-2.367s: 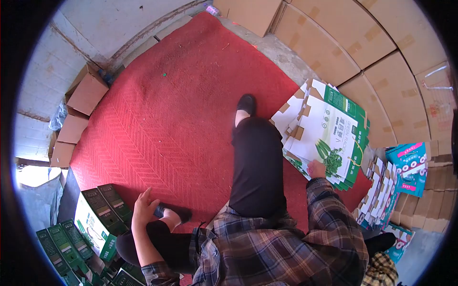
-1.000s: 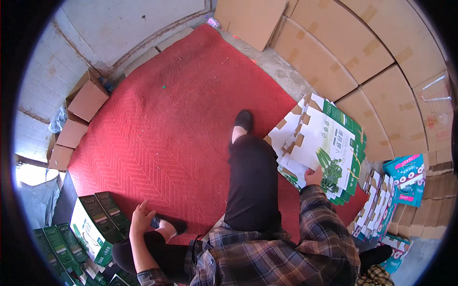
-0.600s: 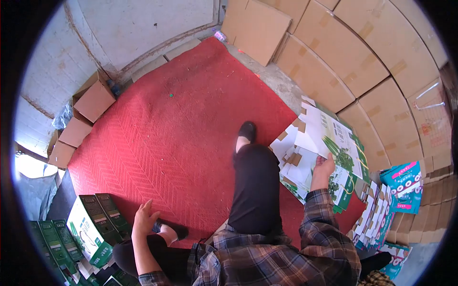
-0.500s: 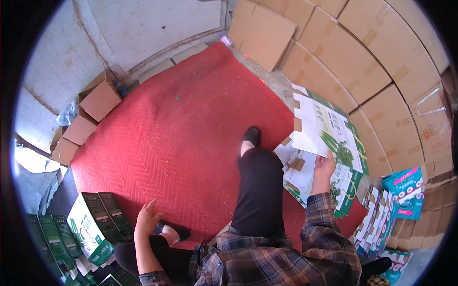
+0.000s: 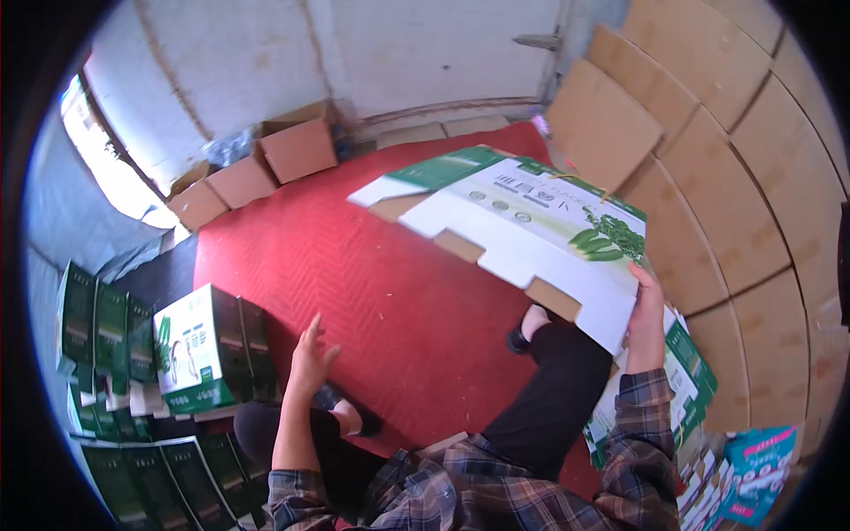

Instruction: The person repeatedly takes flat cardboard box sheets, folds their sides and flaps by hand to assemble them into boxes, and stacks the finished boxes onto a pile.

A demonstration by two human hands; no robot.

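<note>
My right hand (image 5: 646, 296) grips the lower right edge of a flattened white and green carton (image 5: 522, 221), printed with green radishes and leaves. The carton hangs tilted over the red mat, its notched brown flaps toward me. Below my right forearm lies the stack of similar flat cartons (image 5: 686, 376), partly hidden by the sleeve. My left hand (image 5: 312, 354) is raised above the mat with its fingers apart, holding nothing, beside a folded-up green and white box (image 5: 190, 354).
Large brown cartons (image 5: 708, 203) are stacked along the right. Small open brown boxes (image 5: 301, 150) line the far wall. More green boxes (image 5: 111, 327) stand at the left. Teal and pink packages (image 5: 757, 469) lie at the lower right. The red mat (image 5: 354, 274) covers the floor.
My right hand has taken the top flat carton off the stack, lifting and swinging it left over the mat. The view has turned left. My left hand remains open.
</note>
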